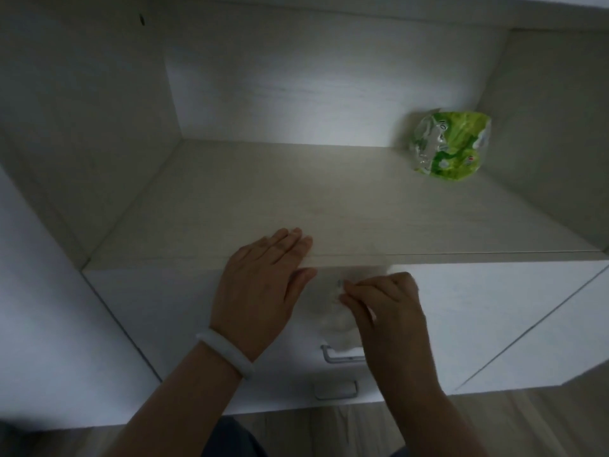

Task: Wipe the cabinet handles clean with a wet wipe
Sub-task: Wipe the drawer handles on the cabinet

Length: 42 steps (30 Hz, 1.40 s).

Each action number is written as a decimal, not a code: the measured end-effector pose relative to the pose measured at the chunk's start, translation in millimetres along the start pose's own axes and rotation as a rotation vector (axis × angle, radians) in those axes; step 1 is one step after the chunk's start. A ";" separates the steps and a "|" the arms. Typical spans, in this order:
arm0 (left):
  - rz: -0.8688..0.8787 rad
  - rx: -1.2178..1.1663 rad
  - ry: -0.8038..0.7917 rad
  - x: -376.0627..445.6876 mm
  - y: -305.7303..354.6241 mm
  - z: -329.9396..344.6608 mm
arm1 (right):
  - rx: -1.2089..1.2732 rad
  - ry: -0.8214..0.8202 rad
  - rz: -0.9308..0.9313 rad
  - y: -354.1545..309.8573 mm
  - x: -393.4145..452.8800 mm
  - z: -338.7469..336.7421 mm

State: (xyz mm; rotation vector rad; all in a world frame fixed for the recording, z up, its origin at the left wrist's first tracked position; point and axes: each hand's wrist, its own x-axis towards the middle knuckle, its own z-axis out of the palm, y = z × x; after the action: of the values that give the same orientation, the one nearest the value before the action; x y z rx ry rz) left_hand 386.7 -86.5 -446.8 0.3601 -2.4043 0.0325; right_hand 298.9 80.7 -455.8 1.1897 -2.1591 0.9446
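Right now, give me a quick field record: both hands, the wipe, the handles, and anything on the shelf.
left hand: flat, fingers straight, resting on the shelf's front edge
right hand: fingers pinch the wet wipe in front of the drawer front
wet wipe: white, hangs down to the upper handle
upper handle: metal, partly behind wipe and hand
lower handle: in full view, untouched
shelf item: green wipes pack, back right
left wrist: white bangle

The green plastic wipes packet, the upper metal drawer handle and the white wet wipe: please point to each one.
Green plastic wipes packet (450, 145): head view, middle of its crinkled front.
Upper metal drawer handle (342, 357): head view, on the visible bar.
White wet wipe (333, 311): head view, hanging part below the right hand's fingers.
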 end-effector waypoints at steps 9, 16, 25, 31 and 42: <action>-0.002 0.006 0.005 1.3 1.6 -1.0 | -0.013 -0.004 0.055 13.3 3.1 -25.2; 0.014 0.023 0.017 1.0 1.0 -2.3 | 0.006 -0.044 0.048 8.4 0.7 -21.1; -0.016 -0.001 0.014 0.8 1.6 -0.2 | 0.137 0.017 0.296 -2.3 14.0 -25.3; 0.007 0.010 0.026 0.7 1.1 -0.5 | 0.050 0.025 0.159 -13.6 0.1 -6.3; -0.001 0.014 0.002 0.3 0.9 -1.2 | 0.045 0.059 0.178 -12.5 -13.0 -10.6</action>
State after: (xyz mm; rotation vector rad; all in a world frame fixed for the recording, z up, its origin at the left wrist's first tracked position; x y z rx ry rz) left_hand 387.0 -85.6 -445.6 0.3678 -2.4027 0.0488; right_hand 317.2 90.8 -454.0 0.9894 -2.2355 1.0941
